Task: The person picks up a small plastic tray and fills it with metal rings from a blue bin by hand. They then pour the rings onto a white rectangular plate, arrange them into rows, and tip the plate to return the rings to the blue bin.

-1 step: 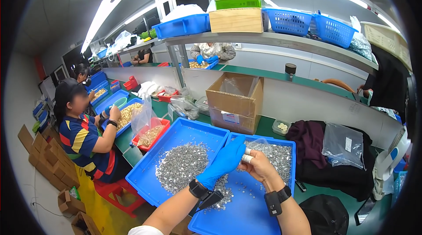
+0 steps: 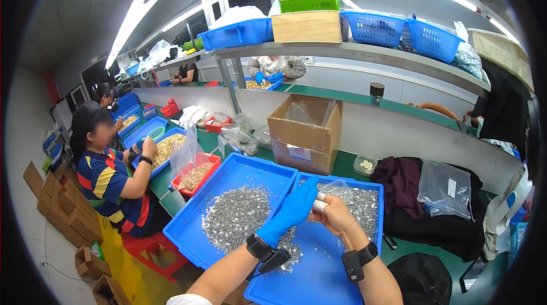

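My left hand, in a blue glove, reaches over the divide between two blue trays. Its fingers are pressed together, their tips close to my right hand. The right hand is bare, with white wraps on some fingertips, and its fingers are pinched together. Whatever either hand holds is too small or hidden. Under them lie small silvery metal pieces: a large heap in the left blue tray, and a second heap at the far end of the right blue tray. Loose pieces are scattered between.
An open cardboard box stands behind the trays. At left, a red bin of pieces adjoins a seated co-worker. Dark cloth and a clear bag lie right. A shelf with blue baskets crosses above.
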A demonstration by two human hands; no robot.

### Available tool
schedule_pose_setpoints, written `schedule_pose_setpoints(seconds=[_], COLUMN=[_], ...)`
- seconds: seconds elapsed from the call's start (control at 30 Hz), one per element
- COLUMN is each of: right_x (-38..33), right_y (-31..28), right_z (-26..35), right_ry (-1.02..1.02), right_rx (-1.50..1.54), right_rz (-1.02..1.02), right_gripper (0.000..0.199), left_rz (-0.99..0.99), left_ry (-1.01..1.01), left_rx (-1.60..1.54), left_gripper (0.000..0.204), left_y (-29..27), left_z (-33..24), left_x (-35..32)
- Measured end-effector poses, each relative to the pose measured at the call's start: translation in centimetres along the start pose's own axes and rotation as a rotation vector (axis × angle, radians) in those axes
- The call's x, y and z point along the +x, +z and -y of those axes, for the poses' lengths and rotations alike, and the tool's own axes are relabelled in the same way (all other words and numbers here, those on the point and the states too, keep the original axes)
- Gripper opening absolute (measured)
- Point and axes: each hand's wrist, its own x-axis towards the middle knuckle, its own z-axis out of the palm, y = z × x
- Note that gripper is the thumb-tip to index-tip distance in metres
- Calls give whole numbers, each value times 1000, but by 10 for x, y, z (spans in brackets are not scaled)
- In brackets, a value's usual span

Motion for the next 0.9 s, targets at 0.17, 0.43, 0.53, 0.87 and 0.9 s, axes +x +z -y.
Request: schedule_pose_setpoints(seconds=[0.17,0.43,0.53,0.87,0.9], right_x=[-4,-9,-11,-14,-14], right_y=[15,22,23,45,49], right_z=[-2,4,4,-12,-11], right_ry=[-129,-244,-282,-479,-524], right_rx=[-454,-1762,-1824,-1821,-1807], right_rz=[-181,-466,-417,-333,-329], right_gripper=[19,35,34,41,46], left_rz=[-185,-64,-13,39,54], left_ry=[-135,-173,58,-60,-91], left_rx=[-815,-1421,-615,-426,-356], left_gripper=[39,30,29,28,29], left_y=[38,68,62,12,8], left_z=[19,29,32,-8,-9], left_x=[-7,-15,-26,-69,-71])
